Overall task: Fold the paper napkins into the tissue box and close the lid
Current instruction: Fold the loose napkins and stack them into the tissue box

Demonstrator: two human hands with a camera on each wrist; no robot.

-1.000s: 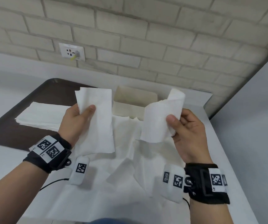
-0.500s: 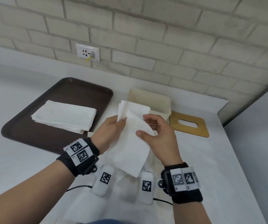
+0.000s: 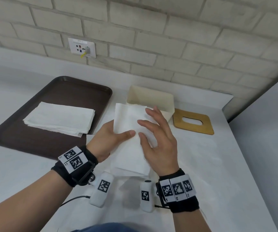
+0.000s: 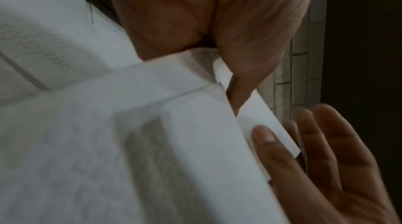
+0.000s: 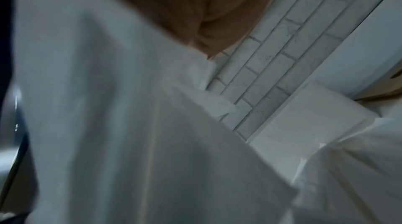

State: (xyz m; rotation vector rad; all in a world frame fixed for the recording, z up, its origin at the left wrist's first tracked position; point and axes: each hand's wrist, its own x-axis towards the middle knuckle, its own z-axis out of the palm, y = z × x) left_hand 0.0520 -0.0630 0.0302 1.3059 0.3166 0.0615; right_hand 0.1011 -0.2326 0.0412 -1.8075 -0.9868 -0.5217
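While a folded paper napkin [image 3: 131, 139] is pinched by the left hand [image 3: 109, 141], thumb on its near face and the fingers hidden behind it, the right hand [image 3: 158, 141] is laid against the same sheet with fingers spread and nearly straight; nothing is gripped by it. In the left wrist view the thumb of the left hand [image 4: 245, 52] is seen clamped over a corner of the napkin [image 4: 152, 124], and the flat fingers of the right hand [image 4: 326, 167] are met at its edge. The right wrist view is filled mostly by blurred white paper [image 5: 130, 124].

The napkin is held above the table, between the two hands, with its long axis running from the wrists away toward the tissue box [image 3: 151, 99]; its far short edge is pointed at the box and overlaps the box's near rim in the head view, tilted slightly up.

Beyond the fingertips, the box is seen open; whether anything lies inside cannot be told. Just to the right of the right hand, the wooden lid [image 3: 193, 122] is lying flat on the table, off the box. To the left of the left hand, a stack of napkins [image 3: 59, 118] is waiting on the brown tray [image 3: 34, 144].

The task is judged to be early: one sheet is being folded, most of the stack is left, and the lid is not yet fitted.
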